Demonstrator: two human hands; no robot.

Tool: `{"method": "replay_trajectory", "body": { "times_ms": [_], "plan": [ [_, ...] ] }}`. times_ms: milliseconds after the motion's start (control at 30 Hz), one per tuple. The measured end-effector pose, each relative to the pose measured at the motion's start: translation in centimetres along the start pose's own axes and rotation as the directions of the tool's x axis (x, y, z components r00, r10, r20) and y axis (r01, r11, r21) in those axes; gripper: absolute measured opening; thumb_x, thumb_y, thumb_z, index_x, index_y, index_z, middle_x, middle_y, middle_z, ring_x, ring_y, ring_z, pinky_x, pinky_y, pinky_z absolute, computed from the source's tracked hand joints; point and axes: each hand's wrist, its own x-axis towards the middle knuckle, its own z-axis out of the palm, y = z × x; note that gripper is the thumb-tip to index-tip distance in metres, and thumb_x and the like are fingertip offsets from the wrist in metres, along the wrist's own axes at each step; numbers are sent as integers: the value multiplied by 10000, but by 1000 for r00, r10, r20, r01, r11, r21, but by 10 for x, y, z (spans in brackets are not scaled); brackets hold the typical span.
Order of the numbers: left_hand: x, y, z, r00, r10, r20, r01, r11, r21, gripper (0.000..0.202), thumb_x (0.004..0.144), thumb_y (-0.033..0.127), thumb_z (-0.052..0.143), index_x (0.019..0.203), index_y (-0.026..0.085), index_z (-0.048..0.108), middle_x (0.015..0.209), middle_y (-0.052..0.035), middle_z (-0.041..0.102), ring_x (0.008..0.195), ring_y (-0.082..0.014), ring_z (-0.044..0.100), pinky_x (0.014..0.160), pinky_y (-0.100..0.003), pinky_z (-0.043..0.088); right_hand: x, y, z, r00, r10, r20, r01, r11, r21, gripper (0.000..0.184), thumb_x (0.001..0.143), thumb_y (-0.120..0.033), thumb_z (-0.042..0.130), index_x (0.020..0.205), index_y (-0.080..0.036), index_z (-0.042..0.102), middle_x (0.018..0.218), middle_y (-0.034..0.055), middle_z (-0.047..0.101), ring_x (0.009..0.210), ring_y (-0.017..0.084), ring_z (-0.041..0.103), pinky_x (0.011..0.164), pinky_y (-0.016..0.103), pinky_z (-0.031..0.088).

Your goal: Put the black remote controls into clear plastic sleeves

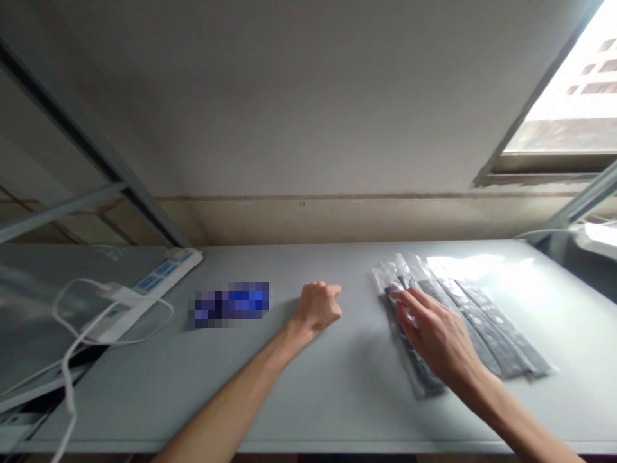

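My left hand (319, 303) is closed into a fist at the middle of the table, with nothing showing in it. To its right, my right hand (434, 331) hangs over several long, flat dark grey packets in clear plastic sleeves. Its fingers are curved, with a gap between thumb and forefinger, and nothing visible is held. The leftmost packet (427, 376) runs partly beneath this hand; whether they touch I cannot tell. Further right, a patterned packet (501, 337) lies slanted beside the others, their sleeves overlapping. What the sleeves contain is unclear.
On the grey table (308, 411), a blurred-out blue item (231, 304) lies left of my fist. A white power strip (144, 299) with a looping white cable (67, 379) occupies the left side. Metal frame bars (144, 199) rise at the left, before the wall.
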Motion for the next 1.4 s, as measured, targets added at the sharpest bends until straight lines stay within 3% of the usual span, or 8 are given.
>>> {"method": "replay_trajectory", "body": {
  "times_ms": [133,300,633,800,1000,1100,1267,1400],
  "plan": [
    [1,0,-1,1000,-2,-3,2,1000,-24,140,710,116,534,635,201,617,589,-85,594,573,-224,496,609,-356,174,-38,0,3,996,-76,-50,70,992,-103,296,1053,-222,478,1239,-205,707,1209,157,726,1001,282,711,785,395,574],
    [2,-6,-1,998,-27,-60,21,995,-98,155,693,96,516,592,214,516,547,-41,509,554,-200,435,606,-360,159,-52,-12,20,970,-228,-80,213,964,-157,277,1043,-184,530,1214,-153,746,1435,156,678,1265,346,652,1006,500,566],
    [1,-12,1,983,-73,-171,47,988,-149,242,803,57,489,633,217,552,612,-43,597,591,-201,494,627,-346,203,17,-16,35,887,-435,159,411,897,163,460,1019,-75,472,1421,-176,669,1551,119,600,1446,315,561,1116,527,550],
    [2,-13,1,972,-78,-224,23,971,-238,283,856,50,465,640,220,531,663,-46,632,643,-202,555,643,-318,264,45,-16,49,927,-313,207,265,937,227,510,1030,-70,425,1458,-222,659,1567,111,584,1404,322,597,1054,504,590],
    [1,-12,-1,950,-140,-278,5,899,-438,214,857,85,530,699,223,489,628,5,598,612,-166,573,653,-283,343,33,-16,49,990,-104,93,66,936,346,536,996,-110,496,1474,-311,633,1486,103,631,1208,288,704,1024,488,599],
    [4,-12,-1,941,-234,-245,-21,682,-731,104,947,291,622,1002,233,557,756,16,686,596,-143,615,625,-252,418,31,-16,40,1000,-14,-21,22,876,483,493,1001,-180,568,1476,-308,602,1400,99,655,1182,266,716,1006,423,610],
    [10,-16,-5,993,-120,2,-3,-40,-999,695,904,692,667,1384,220,497,1026,-92,773,791,-235,770,570,-286,589,34,-20,30,985,-66,-162,146,824,548,549,1000,-213,643,1522,-340,526,1421,82,644,1261,256,683,1056,387,586],
    [9,-15,-6,994,-82,70,52,-204,-978,647,886,508,790,1386,162,570,1077,-146,798,941,-281,787,608,-304,649,38,-19,27,984,-106,-144,168,823,543,577,1026,-253,631,1571,-351,468,1528,86,586,1380,267,604,1139,439,525]
  ]
}}
